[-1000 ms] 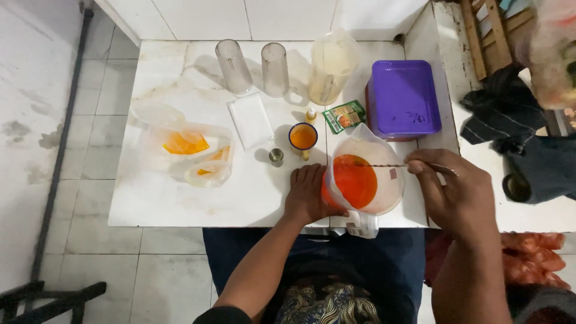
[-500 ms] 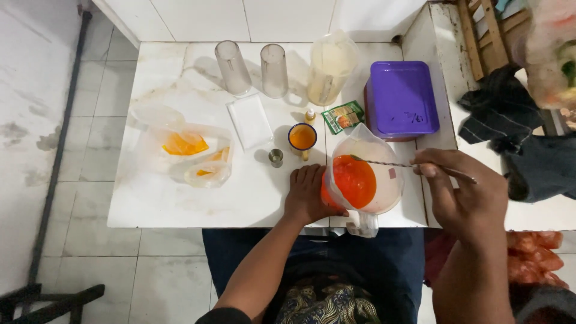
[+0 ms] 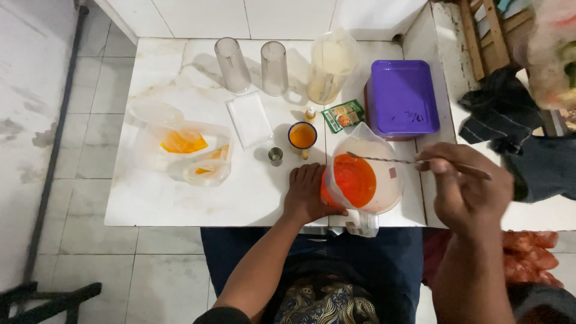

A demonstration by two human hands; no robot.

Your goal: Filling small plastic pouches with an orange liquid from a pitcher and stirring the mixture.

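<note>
A clear plastic jug (image 3: 384, 192) with orange liquid (image 3: 355, 180) in it stands at the white table's front edge. My left hand (image 3: 307, 193) is pressed against its left side. My right hand (image 3: 463, 189) is raised to the right of the jug and pinches a long thin metal spoon (image 3: 396, 160) that lies level across the jug's mouth, its tip over the liquid. A small cup of orange liquid (image 3: 302, 135) and a tiny metal cup (image 3: 275, 156) stand just behind my left hand.
On the white table (image 3: 180, 204) are crumpled plastic bags with orange residue (image 3: 186, 147), a white pad (image 3: 249, 119), two upturned clear tumblers (image 3: 232, 65), a jug of pale liquid (image 3: 330, 69), a small bottle (image 3: 310, 114), a green sachet (image 3: 343, 115) and a purple lidded box (image 3: 401, 98). Dark cloth (image 3: 498, 114) lies at the right.
My right hand has lifted and drawn back to the right, raising the spoon out of the orange liquid until it lies across the jug's mouth. My left hand has stayed on the jug.
</note>
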